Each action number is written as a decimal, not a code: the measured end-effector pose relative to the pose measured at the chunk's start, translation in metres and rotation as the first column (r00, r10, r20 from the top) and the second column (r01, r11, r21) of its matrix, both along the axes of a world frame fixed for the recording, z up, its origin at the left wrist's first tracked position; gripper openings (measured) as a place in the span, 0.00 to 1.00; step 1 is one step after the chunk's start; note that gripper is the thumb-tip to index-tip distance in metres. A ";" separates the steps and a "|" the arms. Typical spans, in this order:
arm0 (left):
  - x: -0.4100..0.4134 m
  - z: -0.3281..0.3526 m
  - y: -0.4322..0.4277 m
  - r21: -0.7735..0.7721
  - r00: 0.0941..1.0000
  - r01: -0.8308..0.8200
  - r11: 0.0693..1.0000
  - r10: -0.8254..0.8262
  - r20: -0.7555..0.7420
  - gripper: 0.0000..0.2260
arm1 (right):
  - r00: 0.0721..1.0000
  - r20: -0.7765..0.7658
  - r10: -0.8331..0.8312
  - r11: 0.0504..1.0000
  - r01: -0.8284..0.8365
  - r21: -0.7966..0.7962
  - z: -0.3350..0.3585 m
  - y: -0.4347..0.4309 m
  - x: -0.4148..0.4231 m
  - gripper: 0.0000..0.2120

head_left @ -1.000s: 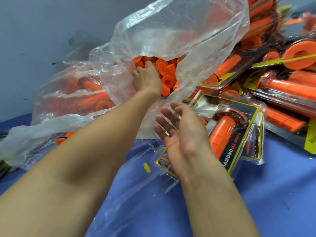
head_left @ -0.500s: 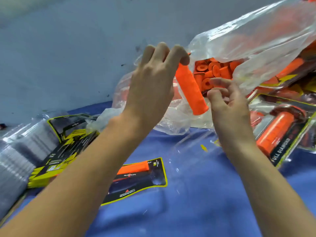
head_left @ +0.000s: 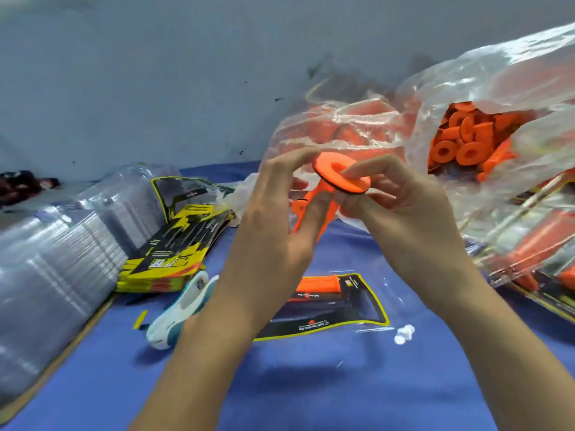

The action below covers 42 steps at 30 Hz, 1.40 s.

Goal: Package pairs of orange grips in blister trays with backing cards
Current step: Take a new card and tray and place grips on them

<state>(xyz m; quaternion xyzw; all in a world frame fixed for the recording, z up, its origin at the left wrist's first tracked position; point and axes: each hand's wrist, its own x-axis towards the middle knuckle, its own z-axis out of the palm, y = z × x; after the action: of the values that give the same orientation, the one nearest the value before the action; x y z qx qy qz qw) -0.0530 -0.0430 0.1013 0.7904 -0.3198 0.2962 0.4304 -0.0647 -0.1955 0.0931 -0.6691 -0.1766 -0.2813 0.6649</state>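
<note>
Blue table [head_left: 311, 384], grip [head_left: 339, 174] between hands [head_left: 348, 219].

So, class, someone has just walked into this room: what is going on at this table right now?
A person is packing orange grips. Both hands, left hand and right hand, hold one orange grip above the blue table cover, flange end up. Below lies an open blister tray on a backing card with one grip already in it. A clear bag of loose grips sits at the right; stacked trays and cards wait at the left.
</note>
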 end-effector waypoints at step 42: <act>0.004 -0.013 0.031 0.350 0.987 -0.161 0.923 0.161 0.029 0.18 | 0.990 -0.141 0.012 0.998 -0.020 -0.061 -0.027 0.010 -0.003 0.13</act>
<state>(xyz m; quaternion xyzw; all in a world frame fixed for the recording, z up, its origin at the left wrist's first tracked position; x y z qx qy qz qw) -0.0488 -0.0118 0.0879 0.8781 -0.3017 0.2686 0.2564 -0.0675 -0.1860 0.0660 -0.7063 -0.1433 -0.2223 0.6566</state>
